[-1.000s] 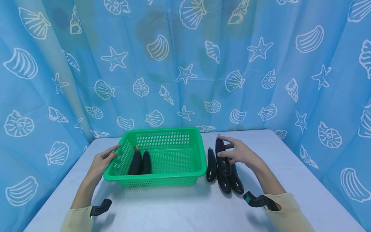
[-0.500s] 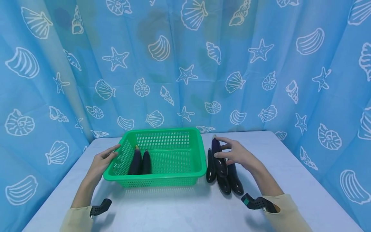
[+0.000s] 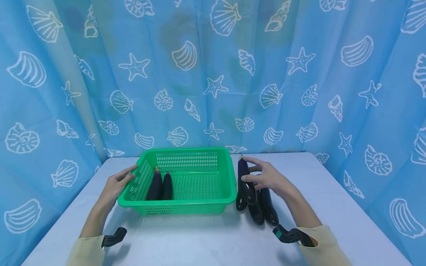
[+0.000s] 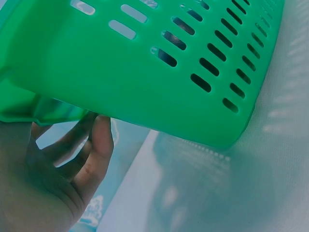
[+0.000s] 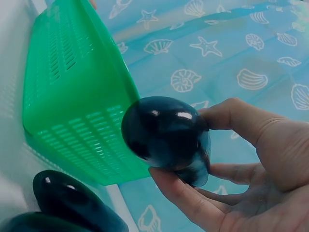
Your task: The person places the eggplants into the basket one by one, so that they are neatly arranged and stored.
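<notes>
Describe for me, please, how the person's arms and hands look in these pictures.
Both arms wear loose cream sleeves: the left sleeve and right sleeve. The left hand and right hand are bare, without gloves. Each wrist carries an angular black device, the left device and right device; the right one shows a green patch.

Our bare right hand (image 3: 270, 177) has brought its long, glossy, dark-purple eggplant (image 3: 247, 190) closer, now just beside the right end of the green, perforated plastic basket (image 3: 176, 203).
</notes>
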Demonstrator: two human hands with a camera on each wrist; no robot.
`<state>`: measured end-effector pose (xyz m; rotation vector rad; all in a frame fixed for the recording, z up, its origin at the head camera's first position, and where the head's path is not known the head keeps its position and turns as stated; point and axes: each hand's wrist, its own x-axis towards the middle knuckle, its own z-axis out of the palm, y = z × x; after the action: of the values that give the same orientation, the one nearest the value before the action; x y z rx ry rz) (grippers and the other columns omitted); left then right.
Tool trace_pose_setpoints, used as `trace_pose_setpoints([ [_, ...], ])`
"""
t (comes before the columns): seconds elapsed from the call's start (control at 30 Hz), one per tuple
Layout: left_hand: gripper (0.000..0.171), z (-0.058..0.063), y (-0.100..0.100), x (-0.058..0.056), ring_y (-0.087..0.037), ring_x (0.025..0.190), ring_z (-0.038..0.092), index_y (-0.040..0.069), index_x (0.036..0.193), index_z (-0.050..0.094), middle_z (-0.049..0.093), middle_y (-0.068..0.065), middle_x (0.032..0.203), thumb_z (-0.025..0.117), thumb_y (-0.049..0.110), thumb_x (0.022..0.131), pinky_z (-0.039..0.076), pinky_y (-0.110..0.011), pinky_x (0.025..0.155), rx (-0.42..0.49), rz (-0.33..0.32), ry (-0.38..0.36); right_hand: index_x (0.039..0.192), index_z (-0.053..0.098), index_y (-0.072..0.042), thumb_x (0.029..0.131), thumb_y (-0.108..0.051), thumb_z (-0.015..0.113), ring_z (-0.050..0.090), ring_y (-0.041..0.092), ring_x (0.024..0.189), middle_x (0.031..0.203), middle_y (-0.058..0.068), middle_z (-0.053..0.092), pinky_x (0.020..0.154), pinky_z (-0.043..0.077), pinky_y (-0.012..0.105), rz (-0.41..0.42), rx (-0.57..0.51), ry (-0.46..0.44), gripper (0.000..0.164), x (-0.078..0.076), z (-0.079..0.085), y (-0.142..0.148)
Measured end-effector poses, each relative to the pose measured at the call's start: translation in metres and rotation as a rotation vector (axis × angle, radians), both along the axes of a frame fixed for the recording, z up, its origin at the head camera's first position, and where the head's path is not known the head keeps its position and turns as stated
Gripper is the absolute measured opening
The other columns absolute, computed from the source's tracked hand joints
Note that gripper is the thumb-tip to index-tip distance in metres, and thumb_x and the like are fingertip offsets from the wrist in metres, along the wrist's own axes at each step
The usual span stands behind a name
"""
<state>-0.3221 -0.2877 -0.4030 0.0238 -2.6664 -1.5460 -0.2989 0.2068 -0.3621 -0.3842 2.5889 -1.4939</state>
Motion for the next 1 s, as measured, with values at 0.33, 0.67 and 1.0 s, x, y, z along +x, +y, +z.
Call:
trace_pose_setpoints([
  [0.33,0.057,-0.001,-0.001,0.000,-0.044,0.148,0.023,0.015,0.152,0.037,0.027,-0.019,0.160,0.045,0.042,0.103,0.024,-0.062,0.118,0.004,-0.002,0.008,0.153,0.034,-0.022,0.088,-0.034,0.072,0.066,0.035,0.111,0.144,0.028,0.047,0.084,0.060,0.047,-0.006,-0.006,-0.024,0.077,-0.003,0.005,-0.005],
  [0.67,0.057,-0.001,-0.002,0.000,-0.042,0.147,0.026,0.017,0.152,0.038,0.029,-0.018,0.160,0.045,0.044,0.103,0.026,-0.061,0.117,0.001,-0.003,0.025,0.153,0.035,-0.026,0.087,-0.038,0.073,0.068,0.029,0.106,0.143,0.023,0.049,0.082,0.061,0.044,0.002,0.009,-0.033,0.077,-0.008,0.016,-0.017],
  [1.0,0.057,-0.001,-0.002,-0.001,-0.042,0.147,0.028,0.016,0.152,0.039,0.030,-0.019,0.160,0.046,0.043,0.103,0.028,-0.060,0.117,0.014,-0.007,0.035,0.152,0.035,-0.027,0.087,-0.037,0.073,0.067,0.031,0.107,0.143,0.022,0.050,0.083,0.060,0.044,0.024,0.002,-0.050,0.075,-0.013,0.025,-0.029],
])
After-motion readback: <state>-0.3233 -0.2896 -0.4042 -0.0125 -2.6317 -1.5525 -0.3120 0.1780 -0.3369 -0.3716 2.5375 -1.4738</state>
